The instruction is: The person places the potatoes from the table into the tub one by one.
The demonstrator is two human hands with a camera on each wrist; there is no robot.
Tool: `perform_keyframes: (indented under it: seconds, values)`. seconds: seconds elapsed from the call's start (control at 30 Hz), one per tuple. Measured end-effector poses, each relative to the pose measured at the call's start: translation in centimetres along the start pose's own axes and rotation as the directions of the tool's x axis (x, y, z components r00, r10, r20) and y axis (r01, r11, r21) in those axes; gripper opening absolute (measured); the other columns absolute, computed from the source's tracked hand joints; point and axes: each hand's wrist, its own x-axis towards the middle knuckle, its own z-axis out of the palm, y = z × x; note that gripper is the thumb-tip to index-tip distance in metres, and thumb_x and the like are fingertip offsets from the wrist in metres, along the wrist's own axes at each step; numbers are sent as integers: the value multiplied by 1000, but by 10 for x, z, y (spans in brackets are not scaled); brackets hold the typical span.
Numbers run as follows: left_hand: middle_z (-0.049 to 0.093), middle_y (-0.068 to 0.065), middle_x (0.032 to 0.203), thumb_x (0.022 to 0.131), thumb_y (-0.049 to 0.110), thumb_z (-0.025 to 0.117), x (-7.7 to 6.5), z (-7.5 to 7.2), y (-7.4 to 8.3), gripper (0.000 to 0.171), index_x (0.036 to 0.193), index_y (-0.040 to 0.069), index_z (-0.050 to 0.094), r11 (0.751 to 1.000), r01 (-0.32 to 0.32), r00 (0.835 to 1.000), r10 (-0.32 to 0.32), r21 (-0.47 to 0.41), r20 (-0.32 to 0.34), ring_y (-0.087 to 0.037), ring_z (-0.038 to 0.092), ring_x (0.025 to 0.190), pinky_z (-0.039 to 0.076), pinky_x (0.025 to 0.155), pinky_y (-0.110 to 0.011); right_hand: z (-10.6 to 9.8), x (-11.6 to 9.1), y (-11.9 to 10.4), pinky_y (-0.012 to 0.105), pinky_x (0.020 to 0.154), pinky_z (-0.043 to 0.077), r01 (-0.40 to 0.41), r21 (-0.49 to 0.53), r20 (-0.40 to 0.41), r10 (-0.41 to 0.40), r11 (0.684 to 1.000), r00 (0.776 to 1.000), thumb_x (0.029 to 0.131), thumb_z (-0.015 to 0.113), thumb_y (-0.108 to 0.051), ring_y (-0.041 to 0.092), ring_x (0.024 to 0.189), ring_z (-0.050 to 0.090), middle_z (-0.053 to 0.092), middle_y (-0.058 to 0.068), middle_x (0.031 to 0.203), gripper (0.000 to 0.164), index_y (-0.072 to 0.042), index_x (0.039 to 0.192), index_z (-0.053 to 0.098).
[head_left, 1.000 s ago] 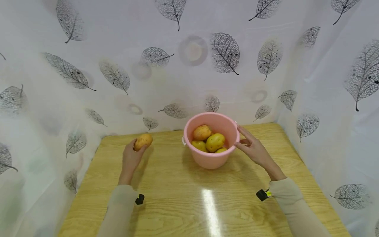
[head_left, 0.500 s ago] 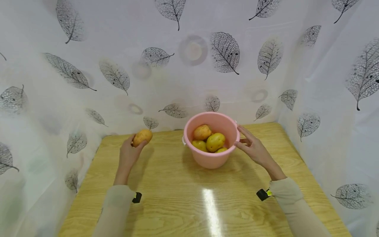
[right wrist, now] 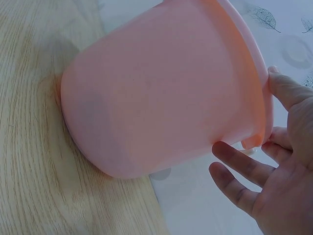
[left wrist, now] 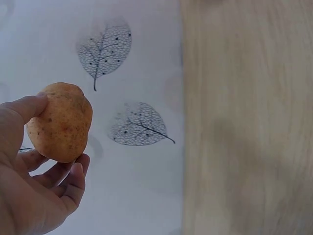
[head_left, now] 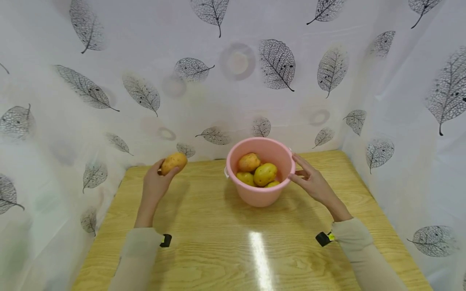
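My left hand point(head_left: 156, 184) holds a tan potato point(head_left: 174, 163) above the far left of the table, thumb on one side and fingers on the other. In the left wrist view the potato point(left wrist: 61, 122) shows rough, speckled skin, with the thumb and curled fingertips against it. A pink bucket point(head_left: 257, 198) stands upright right of centre, with several potatoes inside, among them a brownish one point(head_left: 249, 162) and a yellow one point(head_left: 265, 174). At the bucket's right rim rests my right hand point(head_left: 313, 184). The right wrist view shows its thumb touching the rim point(right wrist: 266, 98), its other fingers spread beside the wall.
The wood-grain table point(head_left: 211, 250) carries a bright streak of glare in front of the bucket. A pale, leaf-printed curtain point(head_left: 233, 101) hangs behind it and along both sides. A white handle end point(head_left: 226, 172) sits on the bucket's left side.
My left hand has lifted the potato higher, the hand and forearm shifting left. The right hand, the bucket and the potatoes in it have stayed put.
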Motion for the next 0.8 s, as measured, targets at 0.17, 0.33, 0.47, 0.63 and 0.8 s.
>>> perform_keyframes:
  seconds: [0.17, 0.33, 0.47, 0.63, 0.8]
  values:
    - [53, -25, 140, 99, 54, 65, -1, -11, 12, 80, 155, 1, 43, 1000, -29, 999, 29, -3, -17, -39, 54, 115, 51, 85, -46, 0, 0, 1, 13, 92, 49, 4, 6, 2, -4, 1000, 1000, 103, 65, -13, 40, 124, 61, 20, 13, 170, 72, -11, 164, 27]
    - [55, -23, 138, 98, 56, 65, 0, -23, 23, 80, 154, 3, 45, 998, -60, 998, 60, -13, -33, -36, 57, 111, 51, 78, -38, 0, 0, 2, 13, 92, 49, 9, 15, 0, -9, 1000, 1000, 103, 65, -12, 41, 123, 61, 20, 14, 170, 71, -11, 164, 28]
    - [55, -23, 138, 98, 56, 65, 1, -30, 31, 80, 154, 2, 45, 997, -74, 997, 74, -2, -36, -37, 58, 111, 52, 78, -39, 0, 0, 1, 13, 92, 48, 3, 8, 0, -3, 1000, 1000, 104, 65, -13, 39, 124, 61, 20, 13, 170, 71, -12, 164, 27]
    - [54, -24, 140, 97, 57, 65, -1, -34, 37, 82, 155, 2, 44, 998, -64, 997, 64, 3, -40, -38, 57, 114, 52, 83, -43, 0, 0, 0, 13, 92, 48, 0, 0, 2, 0, 1000, 1000, 104, 65, -14, 39, 124, 61, 19, 13, 171, 71, -12, 164, 27]
    - [54, -25, 140, 97, 56, 65, -2, -35, 37, 82, 155, 2, 43, 999, -48, 998, 48, 10, -37, -38, 57, 116, 52, 84, -44, -1, 0, 1, 14, 92, 48, 1, 3, 4, -1, 1000, 1000, 104, 65, -14, 39, 124, 61, 19, 13, 171, 72, -12, 164, 27]
